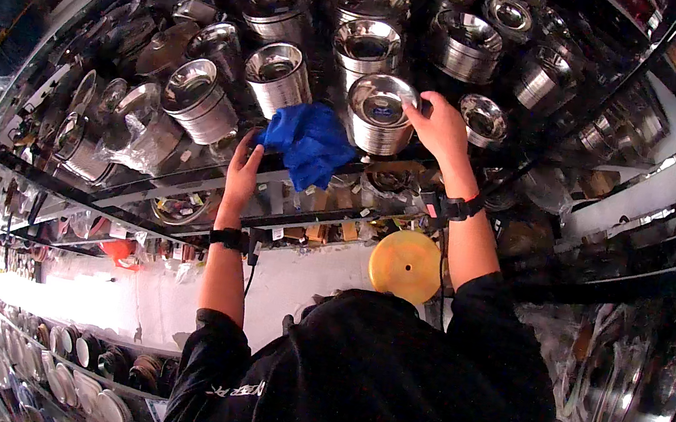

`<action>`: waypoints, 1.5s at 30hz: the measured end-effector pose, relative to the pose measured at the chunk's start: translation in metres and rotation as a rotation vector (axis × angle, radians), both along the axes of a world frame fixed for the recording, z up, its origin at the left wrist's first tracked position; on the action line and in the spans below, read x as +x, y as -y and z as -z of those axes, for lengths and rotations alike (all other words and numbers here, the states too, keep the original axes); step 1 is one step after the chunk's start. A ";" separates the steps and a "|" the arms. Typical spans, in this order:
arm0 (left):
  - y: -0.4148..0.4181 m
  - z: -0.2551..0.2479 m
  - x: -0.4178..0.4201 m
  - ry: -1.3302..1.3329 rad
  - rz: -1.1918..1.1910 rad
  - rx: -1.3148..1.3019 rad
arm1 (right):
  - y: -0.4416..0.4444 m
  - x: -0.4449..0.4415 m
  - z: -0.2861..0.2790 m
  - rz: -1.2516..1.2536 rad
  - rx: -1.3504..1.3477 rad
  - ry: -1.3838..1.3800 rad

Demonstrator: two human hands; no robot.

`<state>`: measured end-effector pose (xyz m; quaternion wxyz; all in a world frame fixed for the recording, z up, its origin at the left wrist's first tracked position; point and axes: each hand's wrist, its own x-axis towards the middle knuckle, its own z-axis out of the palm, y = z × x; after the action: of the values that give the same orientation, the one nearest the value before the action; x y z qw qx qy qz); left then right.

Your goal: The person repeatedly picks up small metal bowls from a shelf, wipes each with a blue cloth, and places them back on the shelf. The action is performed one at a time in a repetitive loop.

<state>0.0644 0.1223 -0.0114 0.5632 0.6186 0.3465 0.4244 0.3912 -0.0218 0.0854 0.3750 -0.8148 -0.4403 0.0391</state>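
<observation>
My right hand (440, 128) touches the rim of the top bowl in a stack of shiny metal bowls (382, 119) near the shelf's front edge, thumb over the rim. My left hand (244, 163) is at the left end of a crumpled blue cloth (309, 143) and grips it; its fingers are partly hidden. The cloth hangs over the shelf edge, between the stack at my right hand and another stack of metal bowls (278, 77). A further stack (200, 100) stands left of my left hand.
More metal bowl stacks (467, 46) stand behind and to the right. Plastic-wrapped metalware (143, 140) lies at left. Below the shelf edge are a lower shelf of small goods (315, 230) and a round yellow stool seat (407, 266). Plates (84, 350) line racks at lower left.
</observation>
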 end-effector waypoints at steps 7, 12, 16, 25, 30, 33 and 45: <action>-0.007 0.011 -0.004 0.012 -0.006 0.010 | -0.013 0.010 -0.009 -0.017 -0.048 0.120; -0.012 0.025 -0.006 -0.007 -0.011 0.069 | -0.016 0.005 -0.019 -0.003 -0.131 0.214; -0.011 0.022 -0.006 0.036 -0.009 0.039 | -0.022 0.013 -0.011 -0.047 -0.158 0.227; -0.009 0.020 -0.007 0.011 -0.034 0.092 | -0.017 0.010 -0.035 -0.045 0.049 0.328; -0.003 0.019 -0.014 0.184 -0.100 0.020 | 0.000 -0.005 -0.044 -0.083 0.358 -0.158; 0.017 0.021 -0.024 0.376 -0.184 0.031 | 0.016 -0.052 -0.032 -0.257 0.400 -0.281; 0.124 -0.023 -0.069 0.891 0.024 -0.548 | -0.016 -0.174 0.028 -0.711 0.153 -0.157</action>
<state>-0.0050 -0.0017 0.0114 0.8020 0.2119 0.1647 0.5336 0.2172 -0.0062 0.0575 0.4306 -0.5750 -0.6674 0.1962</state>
